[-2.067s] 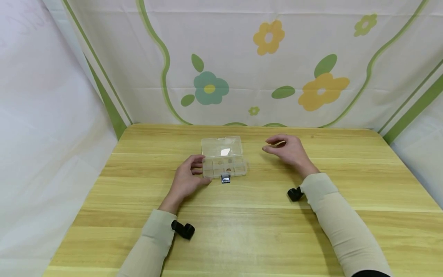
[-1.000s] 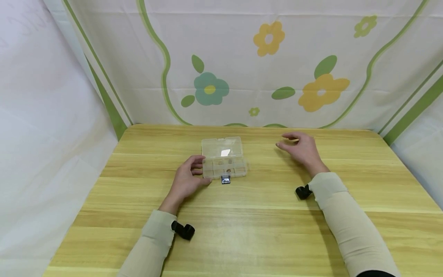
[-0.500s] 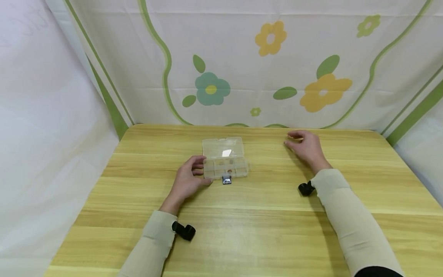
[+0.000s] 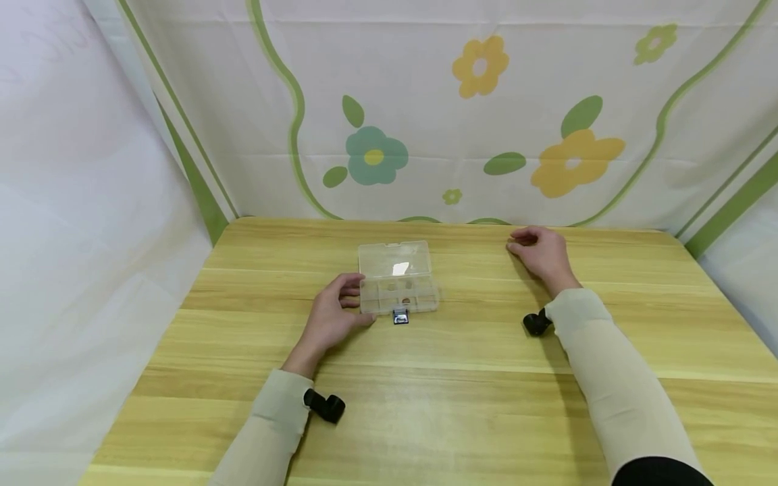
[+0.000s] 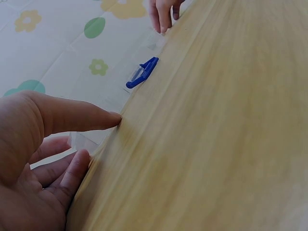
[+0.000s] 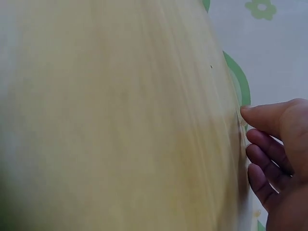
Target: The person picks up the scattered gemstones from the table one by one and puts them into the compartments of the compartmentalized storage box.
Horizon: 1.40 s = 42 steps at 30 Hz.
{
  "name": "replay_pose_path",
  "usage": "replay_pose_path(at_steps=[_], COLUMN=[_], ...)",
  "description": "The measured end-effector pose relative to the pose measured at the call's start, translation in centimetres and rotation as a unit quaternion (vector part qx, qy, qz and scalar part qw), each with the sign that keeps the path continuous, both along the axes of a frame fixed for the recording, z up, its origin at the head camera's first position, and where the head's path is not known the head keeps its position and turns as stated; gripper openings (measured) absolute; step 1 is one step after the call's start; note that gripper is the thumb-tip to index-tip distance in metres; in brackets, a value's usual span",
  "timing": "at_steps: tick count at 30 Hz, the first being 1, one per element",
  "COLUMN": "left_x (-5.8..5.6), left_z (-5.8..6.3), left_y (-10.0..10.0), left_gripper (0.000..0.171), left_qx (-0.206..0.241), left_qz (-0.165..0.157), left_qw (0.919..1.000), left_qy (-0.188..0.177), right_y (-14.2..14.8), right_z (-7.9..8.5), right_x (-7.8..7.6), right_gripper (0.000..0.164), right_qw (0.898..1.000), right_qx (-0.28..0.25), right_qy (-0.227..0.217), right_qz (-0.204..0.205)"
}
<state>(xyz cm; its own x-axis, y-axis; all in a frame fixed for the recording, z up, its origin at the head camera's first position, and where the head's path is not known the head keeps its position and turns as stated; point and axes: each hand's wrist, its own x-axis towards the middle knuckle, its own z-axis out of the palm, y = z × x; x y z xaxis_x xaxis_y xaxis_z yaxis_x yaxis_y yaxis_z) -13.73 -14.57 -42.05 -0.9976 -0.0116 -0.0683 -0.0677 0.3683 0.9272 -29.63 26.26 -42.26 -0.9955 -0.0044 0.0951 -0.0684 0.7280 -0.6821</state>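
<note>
A clear plastic compartment box [image 4: 398, 295] sits on the table with its lid [image 4: 394, 259] raised toward the back. Its blue latch [image 4: 400, 316] hangs at the front, also showing as a blue clip [image 5: 143, 73] in the left wrist view. Several small brownish pieces lie in the compartments. My left hand [image 4: 332, 314] grips the box's left end, thumb at the front corner and fingers along the side. Well to the right, near the table's back edge, my right hand [image 4: 543, 256] has loosely bent fingers; thumb [image 6: 260, 115] and forefinger stand slightly apart with nothing discernible between them.
The wooden table [image 4: 413, 391] runs back to a white curtain [image 4: 425, 101] printed with flowers and leaves. Another white cloth [image 4: 91, 236] hangs on the left. Both sleeves carry a black wrist camera [image 4: 326, 406].
My right hand has moved away from the box, rightward and toward the table's back edge, its fingers drawing a little closer together. My left hand keeps its place on the box.
</note>
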Motion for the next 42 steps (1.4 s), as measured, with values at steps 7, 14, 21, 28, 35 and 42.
replay_pose_path(at_steps=[7, 14, 21, 28, 35, 42], left_x=[0.0, -0.1, 0.0, 0.1, 0.1, 0.1], left_z=[0.1, -0.1, 0.1, 0.1, 0.1, 0.2], left_y=[0.0, -0.1, 0.0, 0.0, 0.0, 0.0], left_gripper=[0.077, 0.076, 0.076, 0.076, 0.076, 0.076], left_qx=[-0.001, 0.002, -0.003, -0.003, 0.003, 0.006], left_qz=[-0.001, -0.003, 0.001, 0.002, 0.001, 0.001], left_qw=[1.0000, 1.0000, 1.0000, 1.0000, 1.0000, 1.0000], left_qy=[0.002, 0.003, -0.001, 0.000, 0.002, -0.001], right_y=[-0.2, -0.3, -0.5, -1.2, -2.4, -3.4], right_z=[0.2, 0.2, 0.3, 0.3, 0.5, 0.5], right_x=[-0.2, -0.2, 0.0, 0.3, 0.8, 1.4], right_gripper=[0.031, 0.025, 0.024, 0.026, 0.025, 0.021], right_qw=[1.000, 1.000, 1.000, 1.000, 1.000, 0.998], right_qx=[0.012, 0.017, 0.014, 0.007, -0.009, -0.032], right_qy=[-0.002, -0.009, -0.012, -0.011, 0.000, 0.015], right_qz=[-0.002, -0.004, -0.005, 0.005, 0.018, 0.046])
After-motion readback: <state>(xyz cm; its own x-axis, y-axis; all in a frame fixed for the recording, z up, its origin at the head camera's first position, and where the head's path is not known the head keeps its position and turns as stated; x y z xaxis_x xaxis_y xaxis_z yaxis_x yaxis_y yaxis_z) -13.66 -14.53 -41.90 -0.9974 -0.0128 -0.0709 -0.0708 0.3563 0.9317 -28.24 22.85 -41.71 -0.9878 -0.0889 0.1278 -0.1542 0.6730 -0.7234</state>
